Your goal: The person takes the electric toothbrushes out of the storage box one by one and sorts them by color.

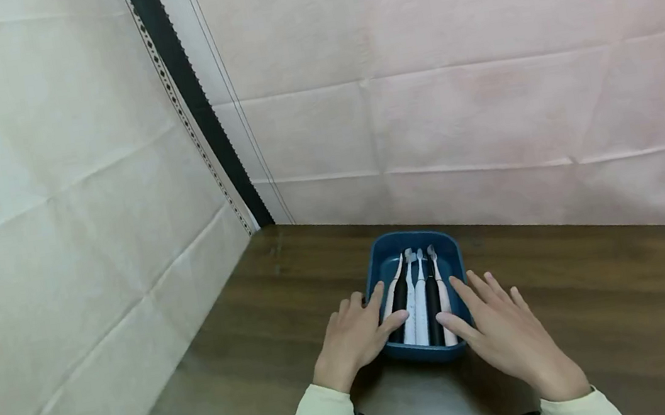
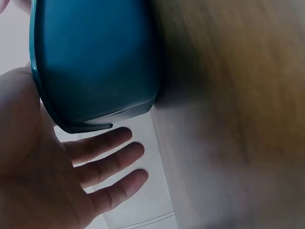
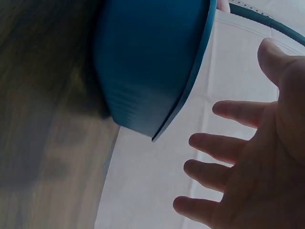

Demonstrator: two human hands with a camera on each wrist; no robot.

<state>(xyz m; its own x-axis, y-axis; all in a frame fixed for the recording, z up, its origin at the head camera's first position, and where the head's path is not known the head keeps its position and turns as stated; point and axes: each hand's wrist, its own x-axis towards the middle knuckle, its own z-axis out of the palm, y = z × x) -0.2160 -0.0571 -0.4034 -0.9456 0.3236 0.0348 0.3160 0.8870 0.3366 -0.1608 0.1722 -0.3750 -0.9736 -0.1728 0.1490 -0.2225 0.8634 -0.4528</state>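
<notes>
A blue plastic bin [image 1: 426,352] stands on the wooden table, with several electric toothbrushes lying side by side inside. Some are white, like this toothbrush [image 1: 421,309]; others are black, like this toothbrush [image 1: 433,307]. Their narrow heads point away from me. At the bin's left side is my left hand [image 1: 352,339], fingers spread and thumb over the rim; whether it touches the rim I cannot tell. My right hand [image 1: 510,339] is by the right side with straight, spread fingers. In the right wrist view, those fingers [image 3: 224,145] stand apart from the bin wall [image 3: 147,71].
The brown wooden table [image 1: 610,295] reaches back to a pale cloth wall [image 1: 486,113]. Another cloth wall [image 1: 54,242] borders it on the left, with a dark strip [image 1: 201,105] running down the corner.
</notes>
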